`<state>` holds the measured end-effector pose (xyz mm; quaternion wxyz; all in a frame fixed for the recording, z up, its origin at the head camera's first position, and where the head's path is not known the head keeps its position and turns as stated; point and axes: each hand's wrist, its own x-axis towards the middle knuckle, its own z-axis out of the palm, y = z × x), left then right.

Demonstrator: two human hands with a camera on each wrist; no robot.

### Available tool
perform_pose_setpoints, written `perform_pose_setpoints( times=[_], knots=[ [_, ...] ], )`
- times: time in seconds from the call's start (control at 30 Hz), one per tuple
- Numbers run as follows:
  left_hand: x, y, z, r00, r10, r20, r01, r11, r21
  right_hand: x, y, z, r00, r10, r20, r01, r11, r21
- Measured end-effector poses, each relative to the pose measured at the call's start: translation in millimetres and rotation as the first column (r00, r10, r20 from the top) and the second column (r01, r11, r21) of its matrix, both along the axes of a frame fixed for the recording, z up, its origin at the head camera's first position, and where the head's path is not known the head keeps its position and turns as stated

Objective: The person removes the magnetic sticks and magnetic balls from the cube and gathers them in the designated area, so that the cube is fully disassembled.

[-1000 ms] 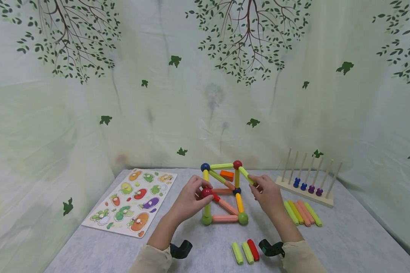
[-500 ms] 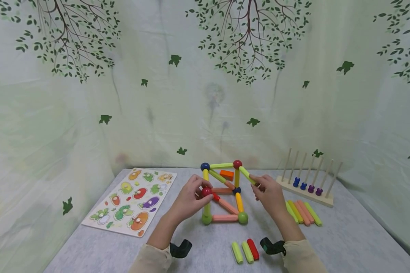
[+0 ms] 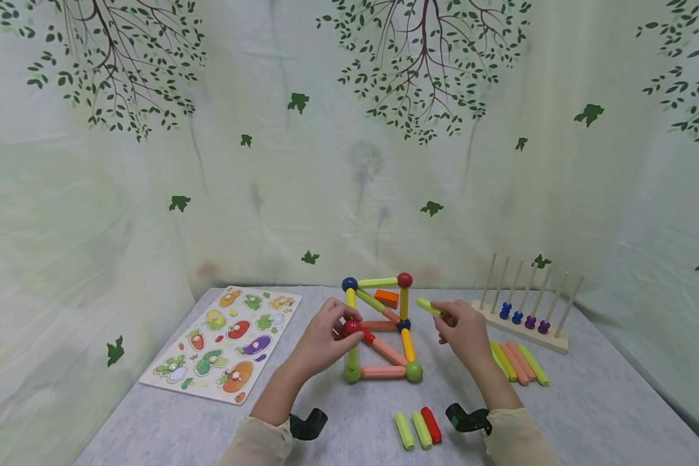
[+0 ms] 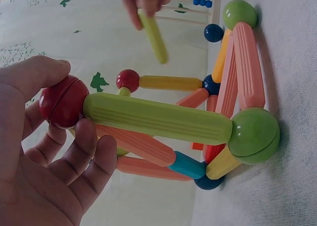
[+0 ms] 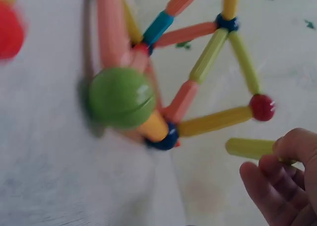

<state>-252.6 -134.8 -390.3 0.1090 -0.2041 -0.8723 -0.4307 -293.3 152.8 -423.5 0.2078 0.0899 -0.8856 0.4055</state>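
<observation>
A framework of coloured rods and balls stands mid-table. My left hand [image 3: 325, 340] grips the red ball [image 4: 64, 101] at its near left top, thumb and fingers around it. That ball joins an upright yellow-green rod [image 4: 158, 118] rising from a green ball [image 4: 255, 135]. To the right of the framework, my right hand [image 3: 461, 329] pinches a loose yellow-green rod [image 5: 247, 147] by one end. The rod's free end points toward the far red ball [image 5: 262, 107], with a gap between them. This far ball tops a yellow upright rod [image 3: 404, 304].
A vegetable puzzle board [image 3: 256, 296] lies at left. A peg stand [image 3: 524, 328] with blue and purple beads is at back right. Loose rods [image 3: 515, 364] lie in front of it, several in a row. More short rods [image 3: 404, 432] rest near the front. An orange block [image 3: 387, 299] sits behind.
The yellow-green rod in my right hand has come away from the far red ball, moving slightly right and tilting flatter. My left hand stays on its red ball.
</observation>
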Motion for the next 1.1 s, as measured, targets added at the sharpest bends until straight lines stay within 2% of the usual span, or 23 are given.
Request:
perform_pose_setpoints(
  times=[0.17,0.4,0.6,0.67,0.77,0.9,1.1],
  knots=[
    [-0.4,0.2,0.2,1.000,-0.006,-0.002,0.006,1.000,-0.007,-6.0,9,-7.2,0.990,-0.027,0.141,0.033,0.999,-0.043],
    [-2.2,0.4,1.9,1.000,-0.011,-0.008,0.011,1.000,-0.006,-10.7,27,2.1,0.990,-0.045,0.133,0.064,0.988,-0.143],
    [-1.6,-0.5,0.3,1.000,-0.013,0.004,0.013,1.000,-0.004,-10.6,44,7.1,0.974,0.022,0.225,0.031,0.973,-0.227],
    [-1.2,-0.7,-0.2,1.000,-0.012,0.004,0.012,1.000,-0.008,-9.9,48,8.4,0.970,0.036,0.240,0.020,0.974,-0.227],
    [-1.0,-0.8,-0.5,1.000,-0.010,0.002,0.010,1.000,-0.007,-8.9,54,9.5,0.971,0.037,0.237,0.010,0.981,-0.195],
    [-1.0,-0.6,-0.4,1.000,-0.008,0.001,0.008,1.000,-0.005,-9.5,61,7.0,0.969,-0.004,0.247,0.024,0.997,-0.077],
    [-0.6,-0.3,-0.1,1.000,-0.007,0.000,0.007,1.000,-0.002,-12.5,68,-1.7,0.947,-0.065,0.315,0.039,0.995,0.089]
  ],
)
